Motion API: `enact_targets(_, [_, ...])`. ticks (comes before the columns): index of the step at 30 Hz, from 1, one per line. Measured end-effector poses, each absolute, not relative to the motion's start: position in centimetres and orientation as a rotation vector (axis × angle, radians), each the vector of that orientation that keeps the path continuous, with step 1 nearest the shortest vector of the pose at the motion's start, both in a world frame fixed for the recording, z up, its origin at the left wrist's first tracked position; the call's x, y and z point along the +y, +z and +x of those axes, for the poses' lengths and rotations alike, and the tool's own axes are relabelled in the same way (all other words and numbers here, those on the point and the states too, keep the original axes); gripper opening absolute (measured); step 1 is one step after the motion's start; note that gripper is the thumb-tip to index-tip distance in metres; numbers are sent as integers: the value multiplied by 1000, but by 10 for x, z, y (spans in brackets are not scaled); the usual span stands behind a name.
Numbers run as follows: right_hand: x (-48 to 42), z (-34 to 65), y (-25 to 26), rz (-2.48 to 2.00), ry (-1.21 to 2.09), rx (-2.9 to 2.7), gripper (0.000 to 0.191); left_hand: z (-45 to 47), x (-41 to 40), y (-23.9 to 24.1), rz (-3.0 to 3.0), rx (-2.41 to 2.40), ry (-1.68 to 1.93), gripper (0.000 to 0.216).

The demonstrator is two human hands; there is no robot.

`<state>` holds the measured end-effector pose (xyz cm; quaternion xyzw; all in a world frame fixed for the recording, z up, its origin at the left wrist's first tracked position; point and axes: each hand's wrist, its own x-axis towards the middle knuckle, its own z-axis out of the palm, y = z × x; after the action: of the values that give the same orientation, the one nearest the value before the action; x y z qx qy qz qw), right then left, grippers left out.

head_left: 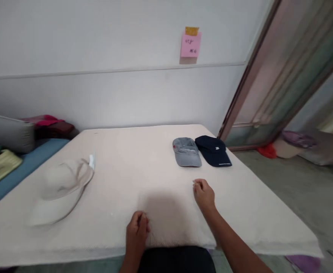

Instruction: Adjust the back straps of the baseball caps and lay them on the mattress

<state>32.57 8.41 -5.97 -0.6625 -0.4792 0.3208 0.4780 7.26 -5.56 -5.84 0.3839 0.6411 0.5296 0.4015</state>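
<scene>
My left hand (137, 228) rests at the table's near edge, its fingers curled in and nothing seen in them. Farther right, my right hand (204, 192) lies closed on the white cloth, with small pale spots at its fingertips that look like nails. Just beyond it is a grey baseball cap (187, 151), brim toward me. A navy baseball cap (213, 151) with a small white mark sits against the grey one's right side. Off to the left, apart from both hands, lies a cream wide-brimmed hat (61, 182), somewhat blurred, with a white tag (91, 161) at its edge.
The table (132, 159) is covered in white cloth and meets a white wall bearing a pink note (190, 45). At left are a grey cushion (8, 131) and folded cloths on a blue surface (41, 153). A sliding door frame (247, 72) and bags stand at right.
</scene>
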Motion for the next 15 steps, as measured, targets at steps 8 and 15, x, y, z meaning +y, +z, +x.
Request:
enact_targets(8, [51, 317, -71, -1683, 510, -1671, 25, 66, -59, -50, 754, 1499, 1472, 26])
enact_targets(15, [55, 315, -71, -1746, 437, -1714, 27, -12, -88, -50, 329, 1521, 1739, 18])
